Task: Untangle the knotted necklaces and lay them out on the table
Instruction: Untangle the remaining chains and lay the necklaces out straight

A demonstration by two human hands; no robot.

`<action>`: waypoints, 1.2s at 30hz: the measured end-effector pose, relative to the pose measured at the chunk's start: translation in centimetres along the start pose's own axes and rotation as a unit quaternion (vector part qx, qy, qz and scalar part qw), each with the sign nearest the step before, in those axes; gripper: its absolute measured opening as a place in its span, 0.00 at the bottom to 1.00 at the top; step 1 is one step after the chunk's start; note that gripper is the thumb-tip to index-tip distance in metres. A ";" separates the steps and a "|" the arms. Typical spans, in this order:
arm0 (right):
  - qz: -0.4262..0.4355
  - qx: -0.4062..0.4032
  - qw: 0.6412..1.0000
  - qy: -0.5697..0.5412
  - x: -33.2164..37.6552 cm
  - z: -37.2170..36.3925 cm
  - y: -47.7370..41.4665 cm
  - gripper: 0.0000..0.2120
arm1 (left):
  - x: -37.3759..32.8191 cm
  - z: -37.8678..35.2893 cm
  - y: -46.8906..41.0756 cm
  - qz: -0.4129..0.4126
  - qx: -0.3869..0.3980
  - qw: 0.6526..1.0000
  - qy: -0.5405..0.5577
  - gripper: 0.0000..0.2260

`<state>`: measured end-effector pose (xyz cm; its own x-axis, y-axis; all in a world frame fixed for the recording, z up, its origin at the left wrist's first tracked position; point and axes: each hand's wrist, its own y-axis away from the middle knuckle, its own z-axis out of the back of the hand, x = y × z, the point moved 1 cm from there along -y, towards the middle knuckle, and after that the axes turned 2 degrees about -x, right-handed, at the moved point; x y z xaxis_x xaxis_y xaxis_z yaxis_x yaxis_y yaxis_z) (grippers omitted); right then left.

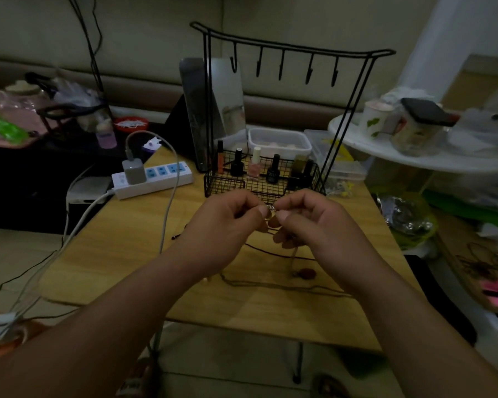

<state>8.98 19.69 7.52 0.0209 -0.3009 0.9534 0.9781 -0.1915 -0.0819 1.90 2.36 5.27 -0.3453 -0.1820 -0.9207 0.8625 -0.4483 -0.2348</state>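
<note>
Small silvery knot of chain [271, 208] at centre frame, pinched between thumb and forefinger tips of left hand [227, 225] and right hand [314, 225], raised off the table [121, 254]. Thin pale strand hanging from the pinch, down past the right-hand fingers toward a reddish pendant [306, 272] flat on the wood just below the hands. Dark cord [282, 254] on the tabletop beneath both wrists. Paler cord [270, 285] stretched across lower centre, nearer the table's front edge.

Dim, soft picture. Knot too small to read. Cannot tell how many strands in all, nor which joins which. Both cords partly hidden behind the forearms. Lower fingers of each hand tucked out of sight.

Forearms in from the lower corners, converging at centre. Backs of hands toward the camera, thumbnails showing, remaining fingers curled under. Fingertips of the two hands nearly meeting over the knot.

Just behind the hands: black wire rack [260, 182] with hooks above, nail polish bottles [254, 165] in its basket. White power strip [156, 179] on the table, centre left.
</note>
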 end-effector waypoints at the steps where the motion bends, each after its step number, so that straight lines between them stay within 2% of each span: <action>1: 0.008 0.000 1.000 0.009 0.0 0.0 0.1 0.05 | -0.1 -0.1 0.0 0.000 0.000 1.000 -0.003 0.06; 11: 0.050 -0.031 0.997 0.051 -0.4 0.9 0.7 0.02 | -1.3 -0.9 0.2 -0.002 0.032 0.999 -0.034 0.09; 16: 0.047 -0.038 0.995 0.084 -0.7 0.9 0.4 0.03 | -1.0 -1.3 0.0 -0.012 0.023 0.998 -0.049 0.09; 23: 0.035 -0.059 0.991 0.114 -1.0 0.2 0.0 0.06 | -1.0 -1.8 -0.2 -0.026 0.001 0.992 -0.126 0.08; 31: 0.026 -0.037 0.980 0.195 -0.3 0.0 -0.6 0.08 | -1.9 -1.4 -1.3 -0.022 0.038 0.970 -0.240 0.08; 36: -0.030 -0.026 0.990 0.138 -1.6 0.0 0.1 0.10 | -0.9 -1.9 -0.4 -0.070 0.039 0.941 -0.329 0.07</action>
<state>9.04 20.15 6.04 -0.1018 -0.5290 0.8425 0.9637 -0.2627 -0.0485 2.54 4.40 5.64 -0.6300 -0.6080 -0.4833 0.7707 -0.5662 -0.2923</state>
